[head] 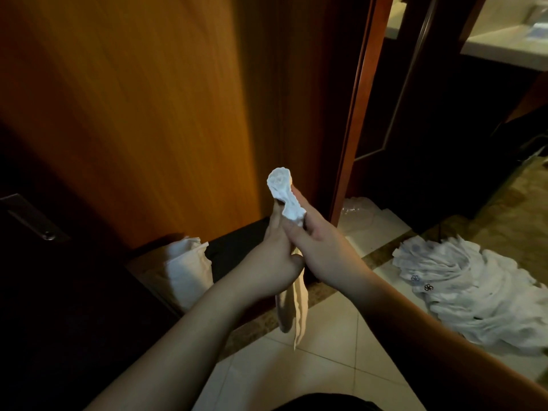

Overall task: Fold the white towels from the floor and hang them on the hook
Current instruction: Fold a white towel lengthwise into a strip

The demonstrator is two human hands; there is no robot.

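Centrally, held up before the wooden door (142, 114): a white towel (286, 200), gathered into a narrow bunch. Gripped by the left hand (269, 262), fingers curled round the middle of the bunch, thumb side toward the right hand (320, 247). Pinched near the top by that right hand, fingers extended along the cloth, thumb pressing it from the near side. Crumpled top end poking up above both sets of fingertips; lower tails dangling below the left hand, clear of the tiled floor (326, 345).

Outward, to the left: a second folded towel (189, 271) hanging low beside the door's edge, near a dark cabinet (59, 292). Whatever it hung from could not be made out. Behind the hands, the door's lower edge and a dark threshold strip; just right, a reddish door frame (355, 114) running upright.

Further right, well apart from the hands: a heap of white towels (474, 286) sprawled on the floor, small dark logos showing. Open tile between heap and forearms.
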